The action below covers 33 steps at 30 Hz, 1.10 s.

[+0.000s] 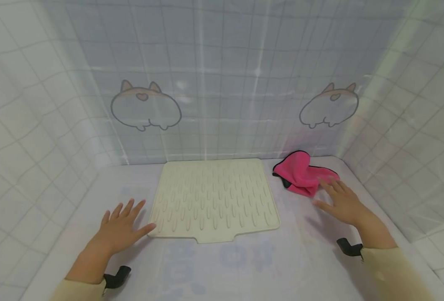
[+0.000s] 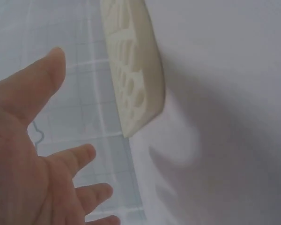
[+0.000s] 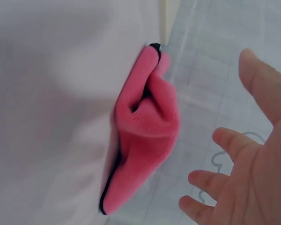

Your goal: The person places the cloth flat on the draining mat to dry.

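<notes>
A cream ridged mat (image 1: 214, 196) with a small tab on its near edge lies flat in the middle of the white table. My left hand (image 1: 122, 229) hovers at its left side, fingers spread, thumb by the mat's near left corner. In the left wrist view that hand (image 2: 42, 154) holds nothing, and the mat's corner (image 2: 136, 79) stands beyond the thumb. A crumpled pink cloth (image 1: 299, 173) with black edging sits right of the mat. My right hand (image 1: 340, 202) is over the table beside it, its fingertips overlapping the cloth in the head view. The right wrist view shows spread fingers apart from the cloth (image 3: 150, 126).
White tiled-pattern sheeting (image 1: 222, 83) rises behind the table, with two corgi drawings on it. Similar sheeting hangs on the left (image 1: 26, 125) and right (image 1: 414, 125). Faint blue marks show on the tabletop (image 1: 244, 267) in front of the mat.
</notes>
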Tool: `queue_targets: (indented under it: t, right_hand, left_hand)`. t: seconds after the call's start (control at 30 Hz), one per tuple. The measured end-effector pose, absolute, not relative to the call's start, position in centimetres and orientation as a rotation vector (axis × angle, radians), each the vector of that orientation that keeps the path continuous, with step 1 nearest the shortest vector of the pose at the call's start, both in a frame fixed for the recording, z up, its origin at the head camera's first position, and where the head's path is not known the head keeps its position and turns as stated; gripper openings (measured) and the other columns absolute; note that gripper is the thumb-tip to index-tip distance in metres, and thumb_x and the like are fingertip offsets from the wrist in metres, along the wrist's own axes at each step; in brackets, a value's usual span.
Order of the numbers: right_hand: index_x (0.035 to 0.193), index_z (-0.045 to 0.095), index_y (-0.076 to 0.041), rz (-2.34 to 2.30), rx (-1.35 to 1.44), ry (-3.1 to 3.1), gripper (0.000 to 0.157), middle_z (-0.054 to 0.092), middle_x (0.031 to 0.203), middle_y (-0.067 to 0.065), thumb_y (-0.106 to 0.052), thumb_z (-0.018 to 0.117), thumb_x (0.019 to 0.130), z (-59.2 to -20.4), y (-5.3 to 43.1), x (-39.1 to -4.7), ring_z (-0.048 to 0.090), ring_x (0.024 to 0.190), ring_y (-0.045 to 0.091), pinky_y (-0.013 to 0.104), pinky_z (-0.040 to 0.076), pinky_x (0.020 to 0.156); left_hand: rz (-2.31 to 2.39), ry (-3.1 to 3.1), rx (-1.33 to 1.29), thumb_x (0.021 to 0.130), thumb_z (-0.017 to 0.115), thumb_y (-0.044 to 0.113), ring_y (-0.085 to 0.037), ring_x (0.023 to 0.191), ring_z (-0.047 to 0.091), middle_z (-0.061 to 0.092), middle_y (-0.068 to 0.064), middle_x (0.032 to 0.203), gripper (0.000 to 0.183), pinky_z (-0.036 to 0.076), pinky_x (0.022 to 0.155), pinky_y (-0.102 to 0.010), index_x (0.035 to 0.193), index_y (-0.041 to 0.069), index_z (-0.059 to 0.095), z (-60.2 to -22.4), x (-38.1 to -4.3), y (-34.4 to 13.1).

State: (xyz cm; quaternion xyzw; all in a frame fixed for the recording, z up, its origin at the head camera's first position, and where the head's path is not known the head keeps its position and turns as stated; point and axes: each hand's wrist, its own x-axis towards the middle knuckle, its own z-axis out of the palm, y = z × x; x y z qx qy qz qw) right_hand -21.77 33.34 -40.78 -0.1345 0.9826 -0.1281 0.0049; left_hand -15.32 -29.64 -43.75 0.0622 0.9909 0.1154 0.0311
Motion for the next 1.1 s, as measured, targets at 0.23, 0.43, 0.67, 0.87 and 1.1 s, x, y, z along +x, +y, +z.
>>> queue_targets:
  t: [0.23, 0.43, 0.67, 0.87, 1.1]
  right_hand:
    - [0.158, 0.021, -0.005, -0.471, -0.378, 3.022, 0.090, 0.015, 0.156, 0.039, -0.057, 0.058, 0.095, -40.7, 32.5, -22.7, 0.013, 0.140, 0.062, 0.079, 0.013, 0.105]
    - [0.158, 0.020, -0.006, -0.543, -0.368, 2.983, 0.083, 0.027, 0.152, 0.037, -0.048, 0.060, 0.098, -40.5, 32.5, -23.6, 0.026, 0.134, 0.063, 0.080, 0.026, 0.098]
    - [0.161, 0.016, -0.011, -0.576, -0.300, 2.934, 0.084, 0.025, 0.154, 0.037, -0.046, 0.060, 0.099, -40.0, 32.1, -24.1, 0.028, 0.135, 0.062, 0.079, 0.027, 0.099]
    - [0.159, 0.019, -0.005, -0.581, -0.252, 2.915, 0.084, 0.032, 0.152, 0.035, -0.046, 0.060, 0.098, -40.0, 31.5, -24.5, 0.033, 0.134, 0.057, 0.076, 0.028, 0.102]
    - [0.155, 0.032, -0.003, -0.613, -0.274, 2.951, 0.070, 0.048, 0.142, 0.029, -0.037, 0.058, 0.101, -40.9, 31.4, -25.8, 0.047, 0.126, 0.050, 0.070, 0.037, 0.101]
  left_hand:
    - [0.409, 3.013, 0.144, 0.092, 0.052, 0.069, -0.065, 0.138, 0.016, 0.020, -0.038, 0.156, 0.095, 0.008, 0.103, -0.081, 0.156, 0.003, 0.028, -43.5, -15.6, -28.7]
    - [0.491, 2.962, 0.128, 0.093, 0.052, 0.067, -0.065, 0.138, 0.017, 0.021, -0.039, 0.155, 0.095, 0.010, 0.103, -0.081, 0.155, 0.000, 0.028, -43.3, -15.9, -28.1]
    - [0.468, 2.918, 0.135, 0.091, 0.054, 0.069, -0.066, 0.137, 0.018, 0.021, -0.040, 0.154, 0.101, 0.015, 0.102, -0.081, 0.155, -0.004, 0.026, -43.0, -16.2, -27.4]
    - [0.467, 2.883, 0.096, 0.086, 0.060, 0.070, -0.067, 0.137, 0.015, 0.018, -0.041, 0.154, 0.108, 0.013, 0.104, -0.080, 0.154, -0.006, 0.024, -43.8, -16.5, -27.7]
    - [0.445, 2.865, 0.079, 0.081, 0.066, 0.071, -0.068, 0.137, 0.013, 0.017, -0.043, 0.153, 0.112, 0.013, 0.104, -0.081, 0.154, -0.005, 0.027, -44.3, -16.3, -27.7]
